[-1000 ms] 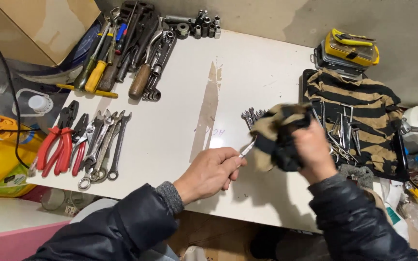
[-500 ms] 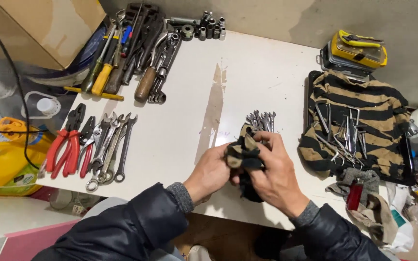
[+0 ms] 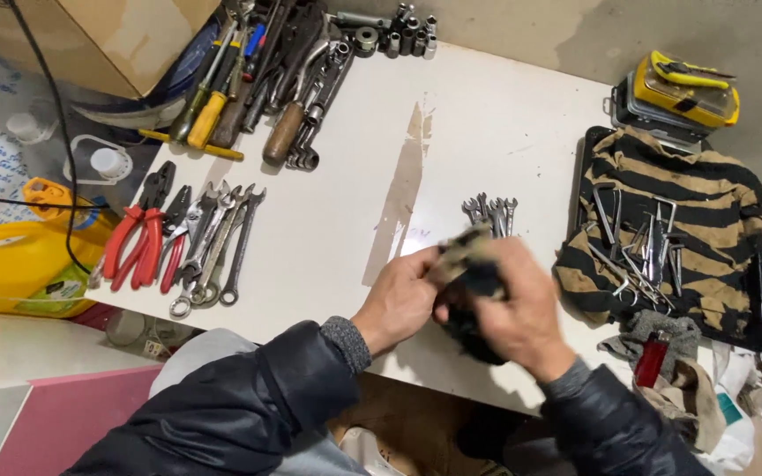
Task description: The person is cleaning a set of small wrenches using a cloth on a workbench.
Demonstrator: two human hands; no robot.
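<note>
Both hands are working together at the near edge of the white table (image 3: 504,132). Left hand (image 3: 399,300) is clenched around the near end of a dark rag (image 3: 478,286), and right hand (image 3: 522,308) is wrapped over the rag from the other side, fingers folded down on it. Whatever sits inside the rag is hidden, so what the cloth covers cannot be told.

Just beyond the hands, farther onto the table, a small bunch of spanners (image 3: 491,210) lies with the open ends fanned away from the person, right beside the rag.

Off to the left of the hands, red-handled pliers (image 3: 138,238) lie near the table's left edge, and a row of wrenches (image 3: 218,247) sits just beside them. At the far left corner of the table, a heap of screwdrivers and heavier tools (image 3: 257,79), with a cluster of sockets (image 3: 394,35) next to it.

Right of the hands, a striped cloth (image 3: 707,203) is spread out with slim metal tools (image 3: 641,247) on it. Beyond that cloth, a yellow and grey case (image 3: 685,88). Below the table's left edge, a yellow container (image 3: 11,264).
</note>
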